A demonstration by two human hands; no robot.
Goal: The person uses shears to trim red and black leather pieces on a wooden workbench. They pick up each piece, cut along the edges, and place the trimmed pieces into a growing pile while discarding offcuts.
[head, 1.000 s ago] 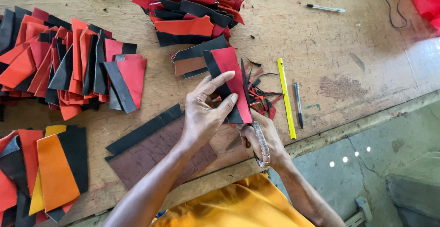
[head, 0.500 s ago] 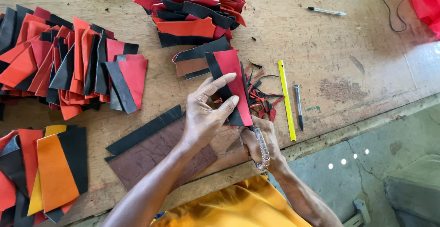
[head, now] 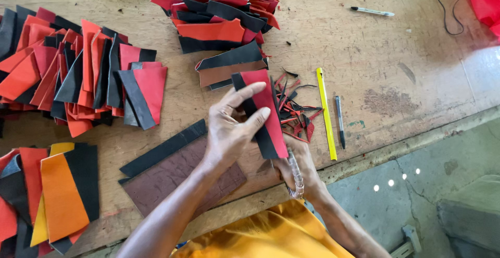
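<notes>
Both hands meet over the near edge of the tabletop: my left hand is spread across a red-and-black leather piece, thumb and fingers pinching it so it stands tilted up off the wood where I can see its edge. Beneath it, my right hand is closed around a tool with a clear ridged handle; its working end is hidden behind the piece, so I cannot tell what it touches. Just to the right lies a heap of thin red and black trimmings, close by, which fits offcuts dropping from the piece as I hold it. A yellow ruler and a dark pen lie side by side past the scraps, within reach of my right hand. A brown sheet with a black strip along it lies under my left forearm. Sorted stacks sit farther out: red and black pieces at the left, a piled heap at the top, orange and black ones at the lower left.
</notes>
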